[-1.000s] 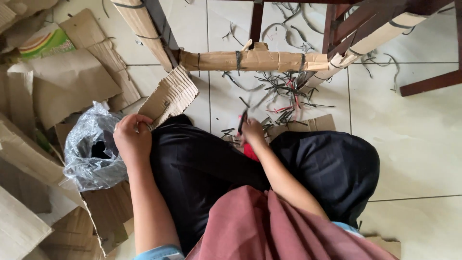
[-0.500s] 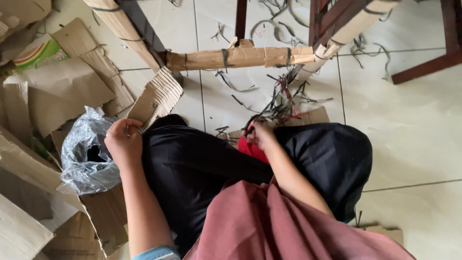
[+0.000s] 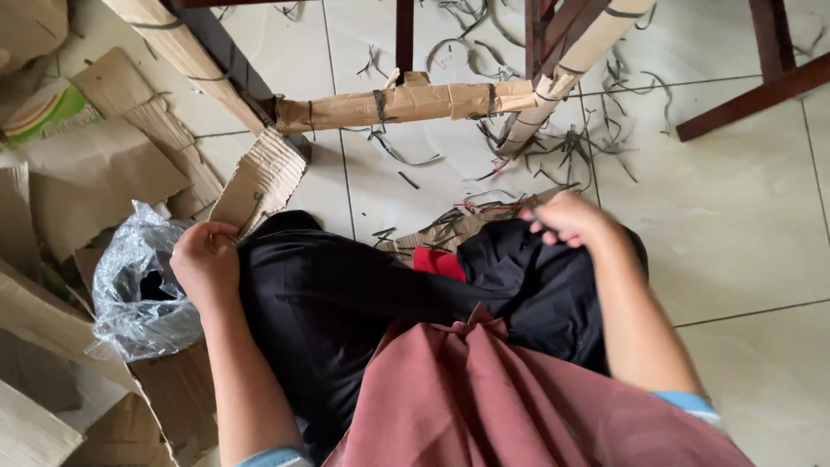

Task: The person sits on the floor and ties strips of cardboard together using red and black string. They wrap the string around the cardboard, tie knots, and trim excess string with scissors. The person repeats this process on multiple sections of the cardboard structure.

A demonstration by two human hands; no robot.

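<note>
I sit on a tiled floor with my black-trousered legs folded. My left hand grips the lower edge of a corrugated cardboard piece that leans up from my left knee. My right hand hovers over my right knee, blurred, fingers curled; I cannot make out anything in it. A red object lies between my legs, apart from both hands. Ahead is a chair rung wrapped in cardboard and tied with dark strips.
A crumpled clear plastic bag sits by my left hand among flat cardboard sheets. Dark strap offcuts litter the tiles near a cardboard-wrapped chair leg. Bare dark wooden legs stand at the right.
My right hand has left the red object between my legs and swung right over my knee. The left hand keeps its grip on the corrugated piece. The view has shifted closer.
</note>
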